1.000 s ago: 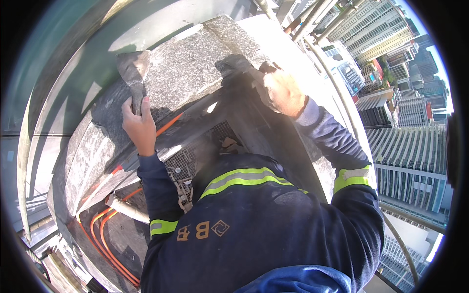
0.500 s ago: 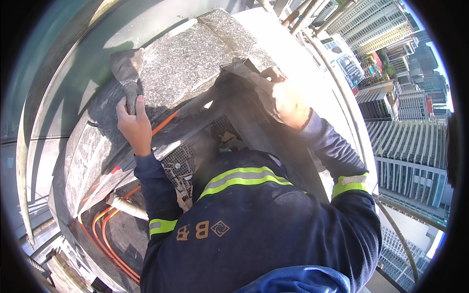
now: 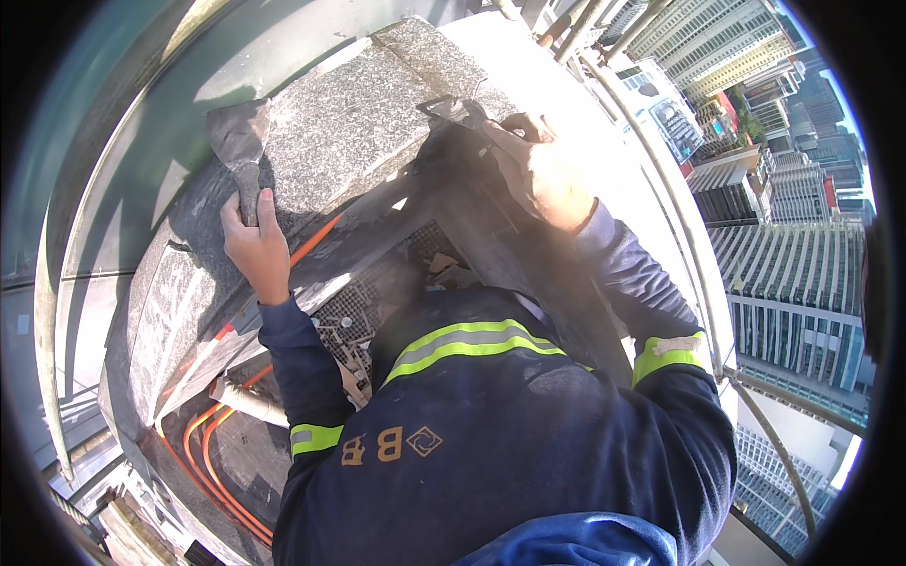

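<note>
In my left hand (image 3: 257,250), closed around its handle, is a wide putty knife (image 3: 238,132) with a dull, stained blade pointing away from me. The blade lies over the left part of a speckled grey stone slab (image 3: 349,113). My right hand (image 3: 547,179) is closed on a second, smaller putty knife (image 3: 459,111). Its blade is at the slab's right edge, by a dark joint; whether it touches the stone I cannot tell. Bright sunlight washes out part of the right hand and hides its grip.
Orange cables (image 3: 212,453) run through the recess at lower left, beside a pale pipe (image 3: 250,404). Rubble and a dark mesh (image 3: 344,316) lie in the opening below the slab. Scaffold poles (image 3: 661,179) stand at the right, with city buildings far below. A glass panel (image 3: 113,189) is at left.
The putty knife in my left hand has shifted slightly left. The right blade has tilted a little and moved slightly up and left along the slab's edge.
</note>
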A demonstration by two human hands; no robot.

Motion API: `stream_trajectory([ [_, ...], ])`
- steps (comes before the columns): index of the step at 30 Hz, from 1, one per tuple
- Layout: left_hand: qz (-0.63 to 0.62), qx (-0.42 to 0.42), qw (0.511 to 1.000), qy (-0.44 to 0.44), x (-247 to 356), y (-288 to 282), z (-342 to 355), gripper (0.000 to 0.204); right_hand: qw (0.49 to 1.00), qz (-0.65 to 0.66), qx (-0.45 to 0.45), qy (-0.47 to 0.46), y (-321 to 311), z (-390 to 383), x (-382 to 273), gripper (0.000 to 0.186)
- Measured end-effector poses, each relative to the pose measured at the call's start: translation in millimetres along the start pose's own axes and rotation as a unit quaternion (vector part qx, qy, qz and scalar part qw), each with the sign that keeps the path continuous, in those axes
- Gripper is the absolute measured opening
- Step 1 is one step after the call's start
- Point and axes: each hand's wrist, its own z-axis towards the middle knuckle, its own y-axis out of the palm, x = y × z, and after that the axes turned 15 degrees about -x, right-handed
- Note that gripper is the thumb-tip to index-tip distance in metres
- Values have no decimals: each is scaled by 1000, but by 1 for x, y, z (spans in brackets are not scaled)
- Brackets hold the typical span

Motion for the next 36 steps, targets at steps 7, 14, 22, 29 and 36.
stream_trajectory([
  [7,-18,-6,1000,-12,-4,-3,-2,41,992,105,-65,-10,-18,2,-28,36],
  [14,-8,-3,1000,-14,-7,0,-1,40,988,-38,-139,-61,-12,83,59,28],
  [22,-28,7,1000,-8,-2,3,-2,33,976,-123,-176,34,42,198,100,26],
  [29,1,23,1000,-17,-8,5,-3,35,966,-102,-237,10,45,219,92,25],
  [36,5,19,1000,-2,-8,4,-3,32,942,-94,-322,-3,20,218,87,26],
])
